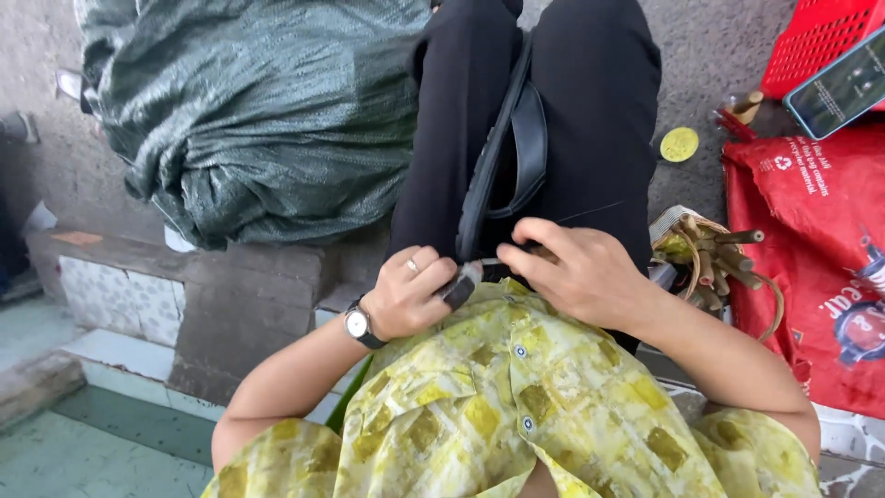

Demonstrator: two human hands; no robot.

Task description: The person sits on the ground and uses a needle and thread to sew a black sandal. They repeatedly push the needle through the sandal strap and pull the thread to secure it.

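Note:
I look down at my lap, black trousers and a yellow-green patterned shirt. My left hand, with a wristwatch and a ring, is curled around a small dark object at my waist. My right hand presses close beside it, fingers closed on the same dark object near a black strap that runs down over my thigh. What exactly the object is stays hidden by the fingers.
A big green woven sack lies at the left on a concrete ledge. A red printed bag and a bundle of wooden sticks sit at right. A red basket, a phone and a yellow disc lie beyond.

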